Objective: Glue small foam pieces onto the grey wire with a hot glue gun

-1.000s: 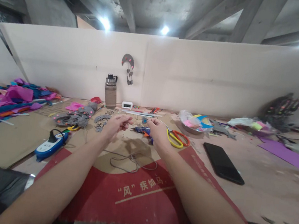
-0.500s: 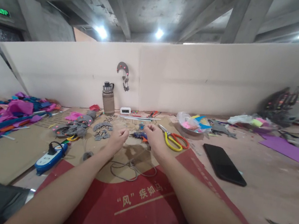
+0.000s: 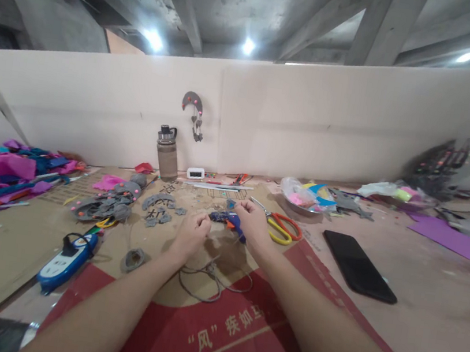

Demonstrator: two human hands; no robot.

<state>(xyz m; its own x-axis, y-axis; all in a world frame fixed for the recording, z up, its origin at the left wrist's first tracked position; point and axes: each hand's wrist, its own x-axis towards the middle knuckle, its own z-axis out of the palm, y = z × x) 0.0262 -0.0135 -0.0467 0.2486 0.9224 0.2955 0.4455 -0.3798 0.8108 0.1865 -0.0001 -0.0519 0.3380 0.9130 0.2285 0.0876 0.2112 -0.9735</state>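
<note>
Left hand (image 3: 192, 233): fingers curled, thumb pressed against them. Right hand (image 3: 250, 218): thumb and index fingertips together — whether either grips the cord (image 3: 202, 300) cannot be told. The cord lies looped toward the cardboard's (image 3: 254, 348) near edge, apparently for slack. Glue gun (image 3: 236, 226) and scissors (image 3: 281, 227) lie beside the right hand, presumably for reach. Toward the desk's (image 3: 427, 302) far edge: bowl (image 3: 306, 211) — plastic bag (image 3: 290, 186), pink pieces (image 3: 300, 199) inside.

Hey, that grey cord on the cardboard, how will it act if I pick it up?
The grey cord is probably floppy, since it lies in loose curves. It's likely light, being so thin. Its crossing loops might tangle when lifted.
</note>
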